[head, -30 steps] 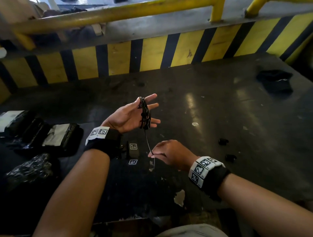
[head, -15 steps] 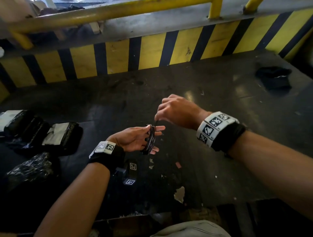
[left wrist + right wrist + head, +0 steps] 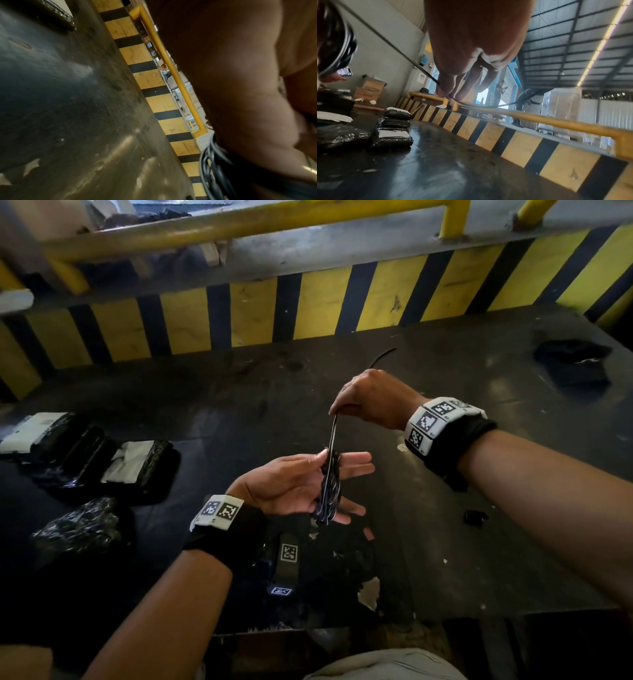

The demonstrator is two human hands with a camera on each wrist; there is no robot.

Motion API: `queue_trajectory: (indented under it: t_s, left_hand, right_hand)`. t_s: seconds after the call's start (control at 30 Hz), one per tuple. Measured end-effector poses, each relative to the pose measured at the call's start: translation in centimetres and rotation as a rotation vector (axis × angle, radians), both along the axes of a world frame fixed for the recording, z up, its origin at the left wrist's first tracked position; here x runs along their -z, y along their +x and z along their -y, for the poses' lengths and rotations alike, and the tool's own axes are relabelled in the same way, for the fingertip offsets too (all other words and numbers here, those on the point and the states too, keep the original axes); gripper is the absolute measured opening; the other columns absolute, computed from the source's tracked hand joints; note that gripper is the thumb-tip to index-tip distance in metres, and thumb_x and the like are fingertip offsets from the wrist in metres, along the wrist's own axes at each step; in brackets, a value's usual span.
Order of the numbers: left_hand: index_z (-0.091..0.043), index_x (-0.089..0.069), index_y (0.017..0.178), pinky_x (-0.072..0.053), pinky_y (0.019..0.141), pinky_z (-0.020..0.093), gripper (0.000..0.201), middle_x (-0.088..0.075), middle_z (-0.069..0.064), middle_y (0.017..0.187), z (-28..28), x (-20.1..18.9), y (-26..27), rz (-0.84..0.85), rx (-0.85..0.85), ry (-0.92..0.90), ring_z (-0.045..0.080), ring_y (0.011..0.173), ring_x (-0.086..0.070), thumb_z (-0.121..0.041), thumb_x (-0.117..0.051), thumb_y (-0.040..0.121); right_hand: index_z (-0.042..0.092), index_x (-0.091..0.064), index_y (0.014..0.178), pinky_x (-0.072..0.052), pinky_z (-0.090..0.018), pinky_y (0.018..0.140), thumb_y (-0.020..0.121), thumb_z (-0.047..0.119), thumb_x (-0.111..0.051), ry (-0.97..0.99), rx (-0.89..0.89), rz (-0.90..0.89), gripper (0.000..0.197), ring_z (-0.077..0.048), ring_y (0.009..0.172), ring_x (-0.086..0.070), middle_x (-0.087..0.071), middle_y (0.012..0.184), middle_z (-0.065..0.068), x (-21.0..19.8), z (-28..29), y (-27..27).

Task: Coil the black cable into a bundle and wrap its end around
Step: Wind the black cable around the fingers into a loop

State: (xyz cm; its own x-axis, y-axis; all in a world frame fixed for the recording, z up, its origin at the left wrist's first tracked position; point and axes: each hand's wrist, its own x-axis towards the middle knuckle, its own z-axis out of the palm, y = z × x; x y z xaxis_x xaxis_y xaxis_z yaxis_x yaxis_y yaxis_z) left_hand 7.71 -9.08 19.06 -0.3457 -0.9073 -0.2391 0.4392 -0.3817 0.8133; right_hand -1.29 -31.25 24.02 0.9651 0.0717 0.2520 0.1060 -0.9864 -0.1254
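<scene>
The black cable (image 3: 329, 487) is wound in a tight coil round the straight fingers of my left hand (image 3: 291, 484), which lies palm up over the dark table (image 3: 479, 542). My thumb tip presses the coil's top against the index finger. My right hand (image 3: 337, 412) hovers just above and beyond the coil and pinches the free strand, which runs taut down to the coil. The cable's tail (image 3: 383, 356) sticks out behind that hand. The right wrist view shows the strand (image 3: 393, 46) pinched at the fingertips (image 3: 445, 93). In the left wrist view the coil (image 3: 212, 169) shows under the hand.
Black wrapped packs (image 3: 137, 467) and a crumpled black bag (image 3: 78, 529) lie at the left. A tagged black device (image 3: 287, 559) sits below my left wrist. A black bundle (image 3: 575, 364) rests far right, a small black piece (image 3: 476, 517) nearer. A yellow-black striped barrier (image 3: 315, 302) bounds the far edge.
My right hand went from below the coil, near me, up over it to the far side, drawing the strand taut. My left hand sank and turned palm up.
</scene>
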Motion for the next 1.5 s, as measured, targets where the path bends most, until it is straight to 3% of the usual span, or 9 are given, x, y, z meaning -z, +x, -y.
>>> queue_trajectory:
  t_s: [0.13, 0.23, 0.4, 0.5, 0.77, 0.97, 1.17, 1.4, 1.5]
  left_hand:
    - [-0.013, -0.033, 0.157, -0.024, 0.113, 0.068, 0.063, -0.018, 0.011, 0.169, 0.5, -1.4, -0.1, -0.061, 0.029, -0.114, 0.07, 0.139, -0.014, -0.037, -0.052, 0.101]
    - [-0.015, -0.036, 0.156, -0.027, 0.112, 0.068, 0.063, -0.021, 0.011, 0.168, 1.2, -2.4, 0.0, -0.051, 0.014, -0.174, 0.068, 0.138, -0.02, -0.038, -0.054, 0.101]
    - [-0.019, -0.04, 0.154, -0.033, 0.111, 0.065, 0.059, -0.021, 0.011, 0.168, 2.4, -3.6, 1.0, -0.013, -0.057, -0.215, 0.051, 0.13, -0.049, -0.041, -0.052, 0.101]
    - [-0.022, -0.041, 0.153, -0.029, 0.112, 0.067, 0.057, -0.021, 0.012, 0.168, 3.0, -3.8, 2.0, 0.019, -0.099, -0.227, 0.058, 0.138, -0.036, -0.043, -0.049, 0.101]
    - [-0.026, -0.042, 0.153, -0.04, 0.108, 0.062, 0.055, -0.029, 0.014, 0.164, 3.7, -2.4, 4.2, -0.009, -0.228, -0.167, 0.061, 0.135, -0.034, -0.044, -0.03, 0.103]
    - [-0.028, -0.042, 0.153, -0.043, 0.106, 0.062, 0.054, -0.033, 0.013, 0.164, 3.4, -0.3, 5.1, 0.035, -0.348, -0.069, 0.061, 0.132, -0.042, -0.046, -0.033, 0.103]
    - [-0.028, -0.043, 0.153, -0.039, 0.108, 0.065, 0.051, -0.034, 0.012, 0.162, 2.6, 1.9, 5.4, 0.08, -0.382, 0.062, 0.06, 0.133, -0.042, -0.043, -0.028, 0.107]
    - [-0.018, -0.038, 0.156, -0.048, 0.102, 0.055, 0.054, -0.044, 0.019, 0.155, 1.8, 3.4, 4.9, 0.063, -0.349, 0.123, 0.039, 0.128, -0.056, -0.041, -0.03, 0.108]
    - [-0.012, -0.05, 0.148, -0.039, 0.108, 0.065, 0.053, -0.058, 0.026, 0.137, 1.7, 3.7, 4.7, 0.117, -0.307, 0.162, 0.054, 0.123, -0.055, -0.042, -0.037, 0.106]
  right_hand:
    - [0.02, -0.08, 0.099, -0.052, -0.015, 0.079, 0.09, 0.017, -0.069, 0.249, 0.017, 0.024, 0.014, -0.011, 0.086, -0.074, -0.08, 0.097, 0.0, 3.2, -0.5, -1.2]
    - [0.009, -0.078, 0.088, -0.056, -0.022, 0.073, 0.087, 0.016, -0.063, 0.37, 0.077, 0.024, 0.017, -0.012, 0.069, -0.068, -0.077, 0.081, -0.008, 6.4, -2.1, -2.4]
    - [0.01, -0.078, 0.088, -0.049, -0.033, 0.068, 0.089, 0.017, -0.069, 0.469, 0.072, 0.009, 0.012, -0.017, 0.069, -0.068, -0.077, 0.089, -0.006, 9.6, -6.3, -3.7]
    - [0.017, -0.08, 0.097, -0.054, -0.029, 0.092, 0.087, 0.019, -0.074, 0.607, 0.07, 0.008, 0.013, -0.009, 0.097, -0.072, -0.076, 0.111, 0.001, 10.2, -7.8, -4.4]
    - [0.017, -0.078, 0.103, -0.056, -0.03, 0.091, 0.091, 0.023, -0.07, 0.658, 0.045, -0.065, 0.016, -0.007, 0.093, -0.071, -0.078, 0.104, 0.001, 10.9, -9.7, -5.9]
    - [0.017, -0.077, 0.107, -0.053, -0.035, 0.094, 0.095, 0.027, -0.064, 0.537, 0.008, -0.088, 0.02, -0.012, 0.101, -0.069, -0.077, 0.108, 0.001, 9.7, -10.2, -6.4]
    - [0.027, -0.073, 0.109, -0.042, -0.044, 0.105, 0.102, 0.035, -0.047, 0.129, -0.016, -0.172, 0.028, -0.017, 0.115, -0.063, -0.074, 0.114, 0.005, 7.2, -9.6, -6.5]
    - [0.037, -0.073, 0.104, -0.037, -0.045, 0.106, 0.097, 0.036, -0.055, -0.042, 0.001, -0.167, 0.019, -0.013, 0.112, -0.061, -0.073, 0.108, 0.01, 2.6, -8.2, -5.5]
    - [0.035, -0.073, 0.101, -0.034, -0.044, 0.107, 0.096, 0.037, -0.056, -0.123, 0.003, -0.169, 0.018, -0.014, 0.108, -0.061, -0.072, 0.105, 0.012, 0.6, -7.3, -4.9]
